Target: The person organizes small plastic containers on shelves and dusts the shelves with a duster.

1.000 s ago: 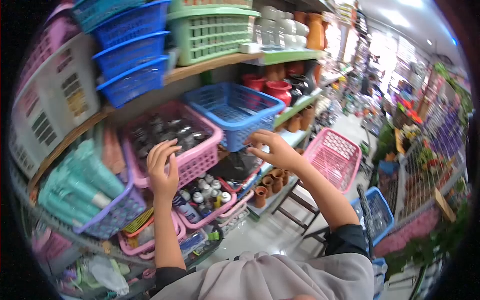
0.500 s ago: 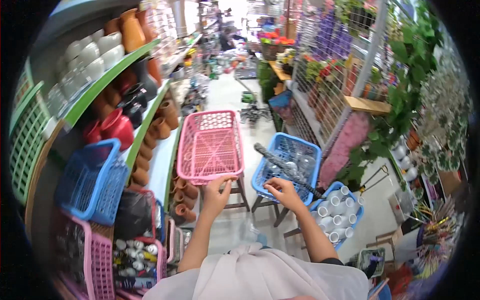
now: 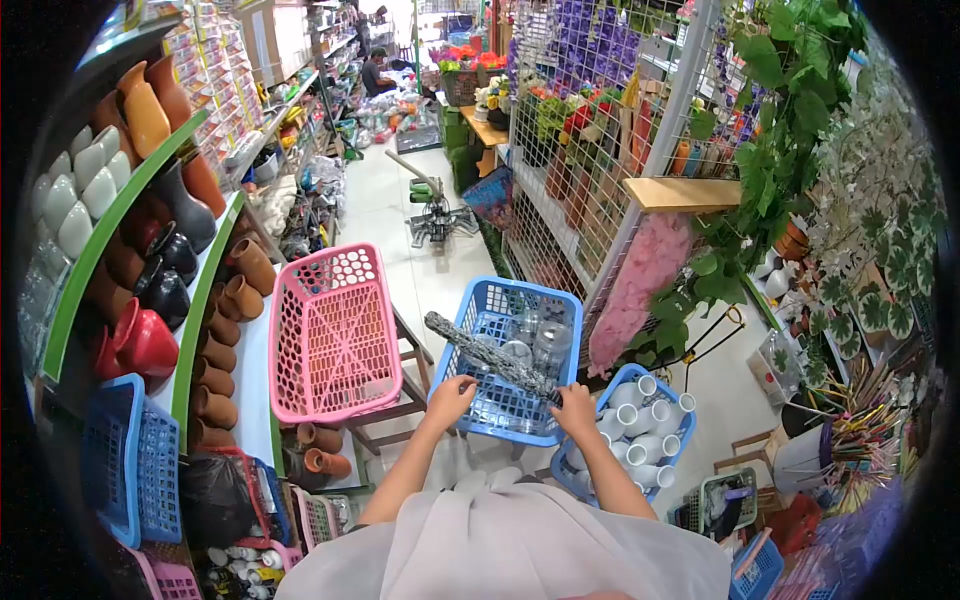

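A blue plastic basket (image 3: 505,430) holding clear glass jars (image 3: 548,345) stands in front of me. Across it lies a grey speckled, fuzzy duster-like stick (image 3: 490,355), its dark thin end toward the right. My right hand (image 3: 577,412) is closed around that dark end, beside the basket's right rim. At the left rim, my left hand (image 3: 450,402) has bent fingers pressed together; what is between them I cannot make out. To the left, a pink basket (image 3: 335,408) rests on a stool, only its lattice floor showing inside.
Another blue basket (image 3: 683,455) with several white cylindrical vases (image 3: 645,420) stands at the right. Shelves with clay pots (image 3: 215,405) and a red vase (image 3: 145,340) line the left. A wire rack (image 3: 570,170) with artificial flowers borders the right. Farther back, a person (image 3: 375,75) sits low.
My view has turned, so the baskets appear farther left. My right hand has closed on the stick's dark end; my left hand has moved from the pink basket to the blue basket's rim.
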Demonstrator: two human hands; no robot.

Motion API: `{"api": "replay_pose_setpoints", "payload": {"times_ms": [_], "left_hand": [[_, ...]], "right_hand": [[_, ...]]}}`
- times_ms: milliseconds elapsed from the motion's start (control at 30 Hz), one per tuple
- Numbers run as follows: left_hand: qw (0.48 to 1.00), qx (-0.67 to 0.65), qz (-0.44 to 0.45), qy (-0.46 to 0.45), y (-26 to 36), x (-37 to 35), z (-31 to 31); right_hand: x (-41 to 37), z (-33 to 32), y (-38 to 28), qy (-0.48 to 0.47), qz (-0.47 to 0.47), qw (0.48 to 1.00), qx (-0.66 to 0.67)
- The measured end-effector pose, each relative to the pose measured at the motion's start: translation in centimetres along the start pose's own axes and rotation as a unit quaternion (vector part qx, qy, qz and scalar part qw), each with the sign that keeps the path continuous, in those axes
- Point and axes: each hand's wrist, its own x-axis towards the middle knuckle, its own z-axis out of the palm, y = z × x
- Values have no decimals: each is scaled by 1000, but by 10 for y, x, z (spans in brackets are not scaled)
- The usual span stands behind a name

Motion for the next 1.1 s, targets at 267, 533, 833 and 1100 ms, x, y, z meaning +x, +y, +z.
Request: {"api": "replay_pose_setpoints", "payload": {"times_ms": [267, 533, 833, 1100], "left_hand": [[996, 18, -54, -61, -9, 36, 27], [996, 27, 63, -58, -24, 113, 71], [1000, 17, 0, -25, -40, 209, 133], [997, -51, 56, 16, -44, 216, 145]], "right_hand": [[2, 5, 8, 74, -20, 981, 177], [-37, -15, 31, 68, 80, 941, 323], [-103, -31, 50, 137, 208, 920, 301], [-124, -24, 60, 102, 300, 898, 305]]}}
